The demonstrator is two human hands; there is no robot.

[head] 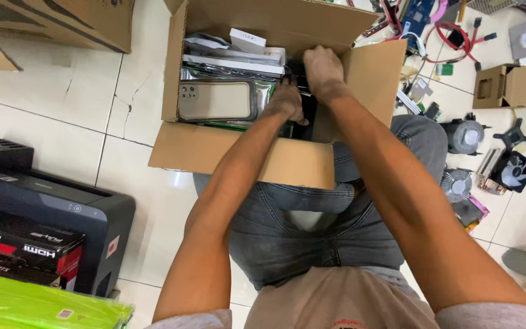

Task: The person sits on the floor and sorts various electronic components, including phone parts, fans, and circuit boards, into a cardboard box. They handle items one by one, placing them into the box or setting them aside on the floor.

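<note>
Both hands reach into the open cardboard box (238,152). Left hand (286,102) curls its fingers over a dark thing (304,119) deep in the box, and right hand (322,70) presses down just behind it. I cannot tell how tight they hold. A tan phone case (215,100) lies just beside the left hand, on silver bags (263,91).
</note>
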